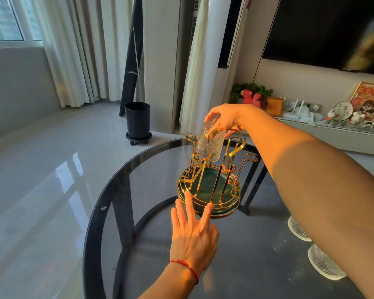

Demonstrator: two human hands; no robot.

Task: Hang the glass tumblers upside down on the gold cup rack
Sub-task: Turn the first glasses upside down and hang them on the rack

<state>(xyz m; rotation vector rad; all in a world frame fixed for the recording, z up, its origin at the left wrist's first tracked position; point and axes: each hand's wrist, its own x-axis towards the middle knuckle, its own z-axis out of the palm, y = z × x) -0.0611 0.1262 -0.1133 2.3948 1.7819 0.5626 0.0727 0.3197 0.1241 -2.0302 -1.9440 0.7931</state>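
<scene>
A gold cup rack (233,155) with a green round base (205,184) stands on the dark glass table (160,173). My right hand (225,117) grips a ribbed glass tumbler (204,138) upside down at the rack's far left arm; a second tumbler (216,147) hangs just beside it. My left hand (192,229) is open, fingertips touching the near rim of the base. Two more tumblers, one (298,228) and another (324,264), lie at the right, partly hidden under my right forearm.
The round table's dark edge (91,223) curves at the left, with pale floor beyond. A black bin (138,119) on wheels stands on the floor past the table. A low shelf with ornaments (341,119) runs along the right wall.
</scene>
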